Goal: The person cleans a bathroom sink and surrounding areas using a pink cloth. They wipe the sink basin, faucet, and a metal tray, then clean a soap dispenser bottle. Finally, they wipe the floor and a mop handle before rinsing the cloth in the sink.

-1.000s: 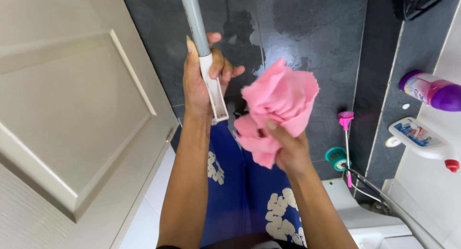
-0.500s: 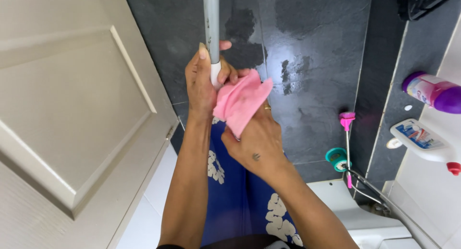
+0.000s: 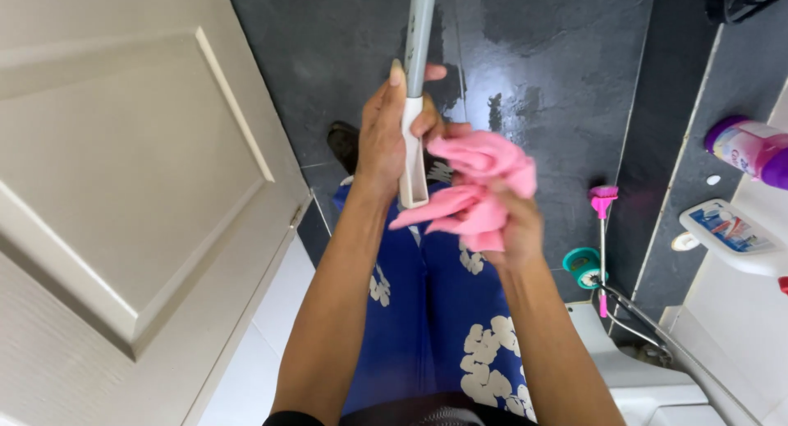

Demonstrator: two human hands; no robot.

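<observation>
A long grey metal pole with a cream plastic end piece (image 3: 414,122) runs up the middle of the view, its hollow cream end pointing near and its grey shaft leaving the far edge of the frame. The left hand (image 3: 386,135) wraps around the cream section, grip pressed together on it with the thumb lying along the shaft. Just to the right, the right hand (image 3: 513,229) bunches a crumpled bright pink cloth (image 3: 472,188), grip pinching it from below; the cloth's folds touch the right side of the pole's cream end. Below the arms are blue trousers with a white flower print (image 3: 435,311), and a dark shoe (image 3: 343,145) shows on the dark grey tiled floor (image 3: 558,81), which looks wet in patches. A cream panelled door (image 3: 123,196) fills the whole left side, close beside the left arm. To the right stand a pink-headed brush in a teal holder (image 3: 597,229), a white toilet edge (image 3: 632,377) with a metal hose, and, on a pale ledge at the far right, a purple bottle (image 3: 751,151) and a white spray bottle (image 3: 726,237). Open floor lies far of the hands; left and right are hemmed in.
</observation>
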